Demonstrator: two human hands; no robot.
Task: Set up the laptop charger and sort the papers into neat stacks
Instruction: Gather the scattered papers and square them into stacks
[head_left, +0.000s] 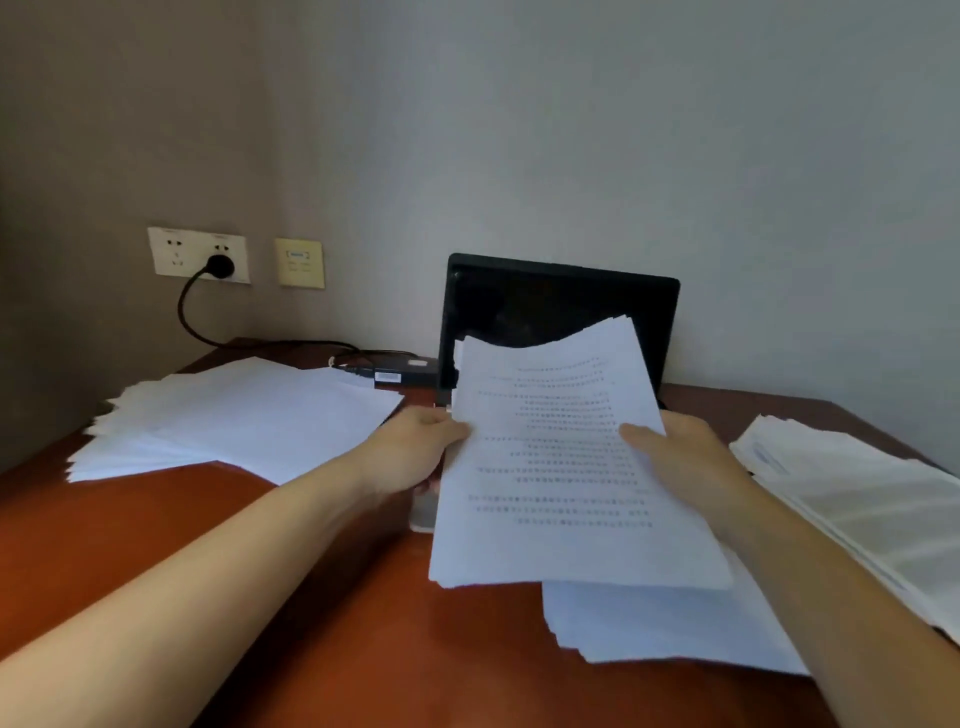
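Reddish-brown desk (218, 561): fanned white pile (244, 415) at left, another pile (862, 499) at right, open laptop (561, 306) at rear. Left hand (415, 452) and right hand (680, 457) each grip a side of a printed sheaf (561, 467) raised before the dark screen. Charger brick (400, 371) beside laptop, plug (221, 266) in wall socket.
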